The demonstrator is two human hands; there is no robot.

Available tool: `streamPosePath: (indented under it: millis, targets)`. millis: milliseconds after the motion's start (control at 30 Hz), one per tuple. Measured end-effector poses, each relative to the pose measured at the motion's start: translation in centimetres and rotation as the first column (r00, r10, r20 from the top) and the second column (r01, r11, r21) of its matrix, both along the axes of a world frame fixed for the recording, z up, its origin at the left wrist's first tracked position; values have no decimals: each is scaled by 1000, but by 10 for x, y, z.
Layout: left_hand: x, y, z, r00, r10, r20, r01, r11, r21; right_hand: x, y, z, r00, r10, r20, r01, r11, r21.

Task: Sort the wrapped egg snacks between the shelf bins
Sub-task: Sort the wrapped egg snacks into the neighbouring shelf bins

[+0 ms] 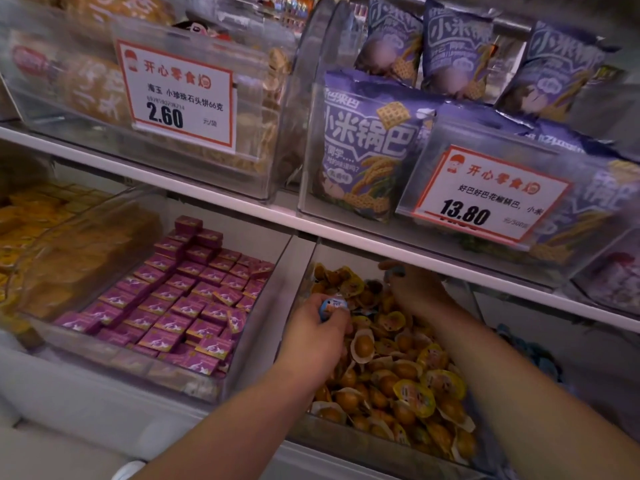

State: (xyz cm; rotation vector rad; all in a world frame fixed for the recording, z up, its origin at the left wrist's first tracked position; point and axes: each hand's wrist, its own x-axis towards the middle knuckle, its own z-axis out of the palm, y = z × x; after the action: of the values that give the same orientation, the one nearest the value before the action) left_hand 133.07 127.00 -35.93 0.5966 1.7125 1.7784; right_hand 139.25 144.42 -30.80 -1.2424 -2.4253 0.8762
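Blue-wrapped egg snack (331, 305) pinched in left hand (317, 336) over clear bin of yellow-wrapped eggs (391, 368); right hand (414, 289) digs deeper, grip unclear. Picking step; next, move blue one out.

small brown eggs sealed in clear plastic with yellow foil lids (398, 372) lie heaped, some lid-up and some egg-up, in a clear plastic shelf bin (349, 436); one blue-lidded wrapped egg (331, 305) sits pinched above the pile's left edge.

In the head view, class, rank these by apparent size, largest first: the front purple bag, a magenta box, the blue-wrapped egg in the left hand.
1. Purple bag
2. Magenta box
3. Blue-wrapped egg, partly hidden by the left hand, so its rank against the box is unsure.
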Motion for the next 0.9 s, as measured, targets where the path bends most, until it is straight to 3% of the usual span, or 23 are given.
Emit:
streamPosePath:
  millis: [67,233,333,467,567,733,900]
  targets:
    - [1,-1,1,1000,3,-5,-4,1000,-7,-1,14,-7,985,32,172,-59,986,153]
    - [1,-2,1,1000,6,20,-6,1000,18,-25,5,-38,832,209,514,-324,935,146]
    - [1,-2,2,999,-4,37,4,1000,25,-29,2,-44,808,215,548,-352,923,157]
    - [1,-2,2,999,-13,34,12,1000,10,-27,14,-27,743,316,591,-424,905,49]
    - [1,-4,4,999,-11,43,11,1000,4,-32,15,-23,683,263,682,-385,923,29]
    - [3,-5,4,998,-22,61,20,999,36,-30,17,-33,723,257,641,-407,908,95]
    - [2,-2,4,998,-15,56,14,1000,8,-28,13,-37,833,417,365,-460,887,38]
